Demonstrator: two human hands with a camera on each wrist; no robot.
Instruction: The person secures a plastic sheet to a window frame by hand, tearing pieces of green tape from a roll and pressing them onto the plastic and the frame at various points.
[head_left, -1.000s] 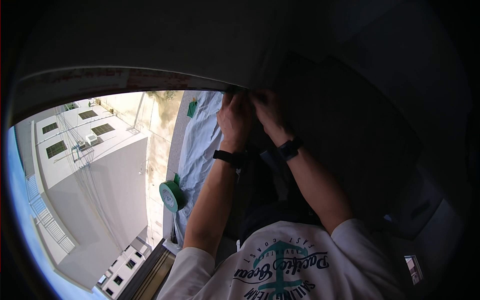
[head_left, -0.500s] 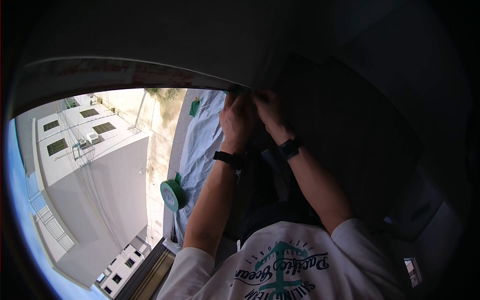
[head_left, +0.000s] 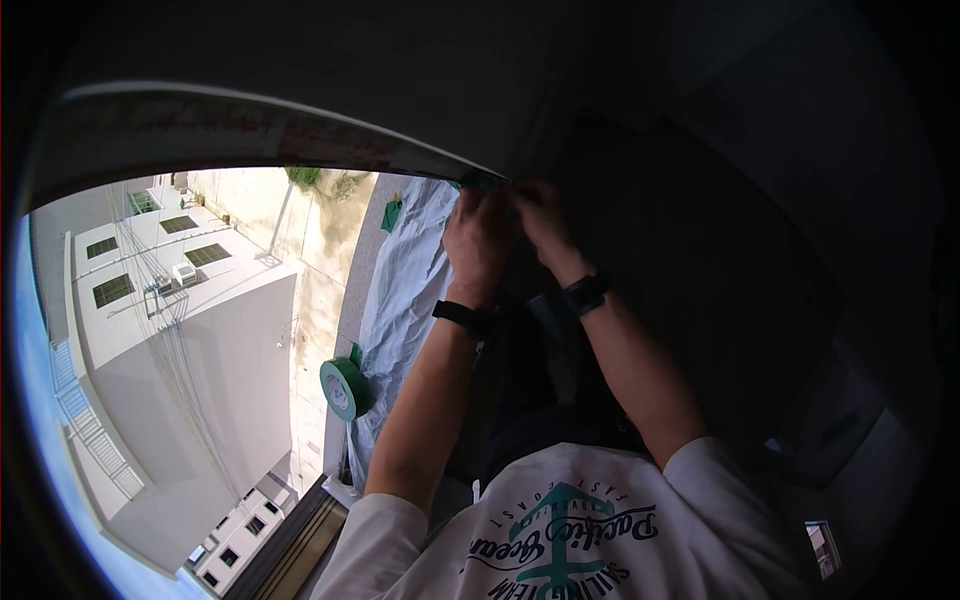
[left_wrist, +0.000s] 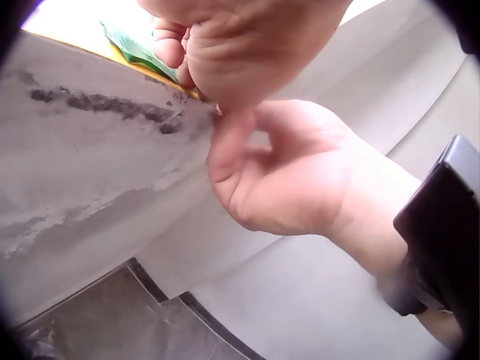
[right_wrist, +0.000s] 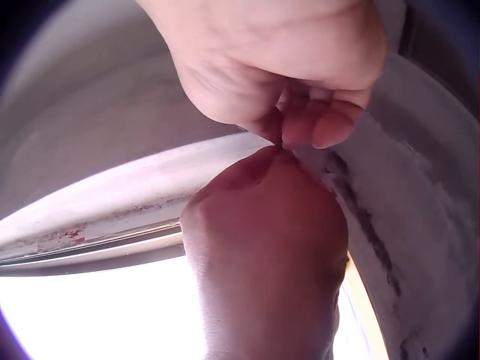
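- Both hands are raised to the upper edge of the window frame (head_left: 300, 135), where a strip of green tape (left_wrist: 139, 52) is stuck along a pale, stained wall (left_wrist: 82, 172).
- The left hand (head_left: 478, 240) is held at the tape's end, its fingers curled against it; from the left wrist view the fingertips appear to be pinching or pressing the tape, though the exact hold is partly hidden.
- The right hand (head_left: 540, 225) is just beside the left, touching it; its fingers (right_wrist: 319, 124) are bunched together in a pinch, seemingly on a tiny edge, but what is held cannot be told.
- The tape's long axis runs along the frame edge, away from the hands toward the person's left; the left hand is the nearer one to it.
- A grey sheet (head_left: 400, 280) hangs below the hands, with a tape roll (head_left: 343, 388) lying on the sill well below them.
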